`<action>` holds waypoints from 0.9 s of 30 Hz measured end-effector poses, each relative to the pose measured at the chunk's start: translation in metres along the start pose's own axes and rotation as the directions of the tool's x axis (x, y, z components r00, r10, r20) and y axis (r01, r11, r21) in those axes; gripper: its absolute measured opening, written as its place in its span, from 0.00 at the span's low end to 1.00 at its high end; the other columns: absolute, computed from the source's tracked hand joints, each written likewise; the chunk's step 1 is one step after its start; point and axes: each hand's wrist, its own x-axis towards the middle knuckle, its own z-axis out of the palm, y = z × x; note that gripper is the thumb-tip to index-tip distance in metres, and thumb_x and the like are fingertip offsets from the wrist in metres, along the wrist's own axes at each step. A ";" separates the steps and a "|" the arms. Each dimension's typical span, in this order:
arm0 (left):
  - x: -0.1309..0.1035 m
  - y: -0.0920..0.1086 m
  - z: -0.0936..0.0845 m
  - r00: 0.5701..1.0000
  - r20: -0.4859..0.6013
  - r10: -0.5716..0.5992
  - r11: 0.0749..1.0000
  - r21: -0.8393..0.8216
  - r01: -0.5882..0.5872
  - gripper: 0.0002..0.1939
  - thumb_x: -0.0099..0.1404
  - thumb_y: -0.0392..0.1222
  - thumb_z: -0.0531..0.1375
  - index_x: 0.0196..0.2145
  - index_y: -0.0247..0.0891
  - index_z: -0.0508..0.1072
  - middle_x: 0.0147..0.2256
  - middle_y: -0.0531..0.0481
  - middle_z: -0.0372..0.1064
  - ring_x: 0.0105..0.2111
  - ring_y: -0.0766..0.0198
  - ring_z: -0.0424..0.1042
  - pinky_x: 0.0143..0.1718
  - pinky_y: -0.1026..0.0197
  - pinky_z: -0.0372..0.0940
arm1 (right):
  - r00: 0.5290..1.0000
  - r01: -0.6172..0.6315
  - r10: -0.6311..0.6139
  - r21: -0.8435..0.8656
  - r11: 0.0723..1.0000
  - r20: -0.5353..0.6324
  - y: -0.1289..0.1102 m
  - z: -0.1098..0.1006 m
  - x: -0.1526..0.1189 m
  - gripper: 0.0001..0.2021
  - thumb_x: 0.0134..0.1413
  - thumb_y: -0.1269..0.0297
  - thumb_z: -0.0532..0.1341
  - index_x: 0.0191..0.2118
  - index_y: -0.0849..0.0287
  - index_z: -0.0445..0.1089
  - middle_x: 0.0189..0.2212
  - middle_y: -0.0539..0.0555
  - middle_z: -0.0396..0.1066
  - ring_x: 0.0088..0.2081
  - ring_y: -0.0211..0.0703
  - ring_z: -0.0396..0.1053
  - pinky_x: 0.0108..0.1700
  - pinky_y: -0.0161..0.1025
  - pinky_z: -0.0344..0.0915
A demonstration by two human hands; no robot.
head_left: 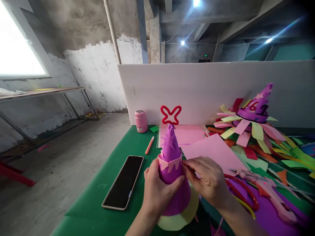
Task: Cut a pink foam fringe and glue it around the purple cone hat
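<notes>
A purple paper cone hat (178,201) stands upright in front of me on a pale yellow round paper brim (177,224). My left hand (157,190) is wrapped round the cone's left side and front, with the thumb across it. A pink paper strip (169,164) with a dripping lower edge circles the cone at mid-height. At the strip's right end, my right hand (209,178) has its thumb and fingers pinched together, touching the hat's side. The fingertips partly hide that end of the strip. Purple paper curls and a small tuft decorate the cone's top.
Left lies a phone (124,183), with an orange pen (149,145) and pink jar (141,121) behind. Right are a pink glue gun (273,196), red-handled scissors (243,191), pink sheets (211,150) and a finished purple hat (256,109). A white board (197,88) closes the back.
</notes>
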 end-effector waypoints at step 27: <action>-0.001 0.002 0.000 1.000 0.004 -0.023 0.992 0.125 0.022 0.27 0.46 0.49 0.64 0.44 0.37 0.68 0.39 0.43 0.72 0.39 0.48 0.71 0.39 0.49 0.65 | 0.995 -0.072 0.067 0.068 0.995 0.072 0.005 -0.001 0.002 0.05 0.55 0.75 0.55 0.34 0.60 0.67 0.26 0.54 0.70 0.29 0.42 0.67 0.31 0.39 0.64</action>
